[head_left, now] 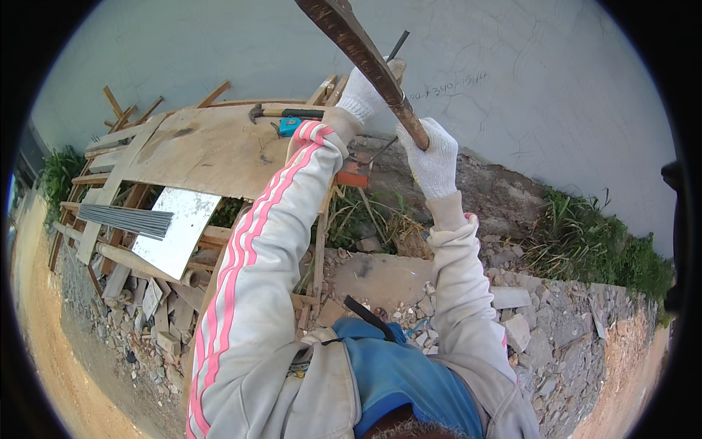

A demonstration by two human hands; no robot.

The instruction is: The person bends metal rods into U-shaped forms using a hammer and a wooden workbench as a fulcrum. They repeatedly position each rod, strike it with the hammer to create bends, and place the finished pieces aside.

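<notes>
Both my hands wear white knit gloves and are raised in front of the grey wall. My right hand (433, 159) is closed round the lower end of a long, worn brown bar (365, 62), which slants up to the left past the top of the view. Behind that bar, my left hand (363, 94) is closed on a thin dark rod (398, 45) whose tip sticks out above the fingers. The bar hides part of the left hand's fingers. A thin dark piece also shows beside the right hand; whether it joins the rod I cannot tell.
Left of me, a plywood-topped bench (212, 154) carries a claw hammer (292, 113), a blue tape measure (289, 126) and a bundle of thin metal rods (124, 219). An orange-red block (353, 178) sits at its right end. Rubble (541, 336) and grass (578, 234) border the wall (541, 88).
</notes>
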